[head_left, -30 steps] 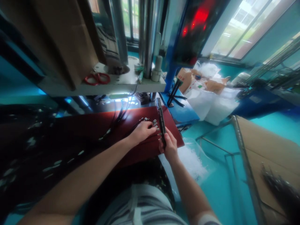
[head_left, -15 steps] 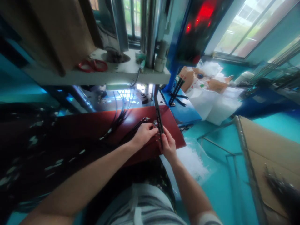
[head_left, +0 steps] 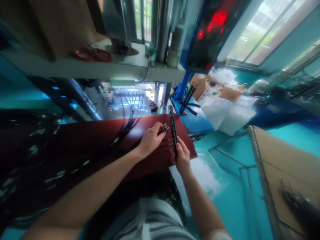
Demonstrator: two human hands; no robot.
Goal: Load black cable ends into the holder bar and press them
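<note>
Dark bar [head_left: 173,128], near worktop's [head_left: 187,142] right edge: your right hand's [head_left: 183,157] fingers clamped its near end, presumably exposing its length. Metal connectors [head_left: 166,127]: your left hand's [head_left: 151,138] fingers pinched these.

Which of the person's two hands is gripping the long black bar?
The right hand, closed around the lower end of the long black bar. The left hand instead has small metal plugs at its fingertips.

Your striped shirt [head_left: 160,218] is grey and white; your bar [head_left: 173,128], black; the table [head_left: 86,131], dark red; far-left scissor handles [head_left: 85,55], red; right floor [head_left: 237,196], turquoise.
</note>
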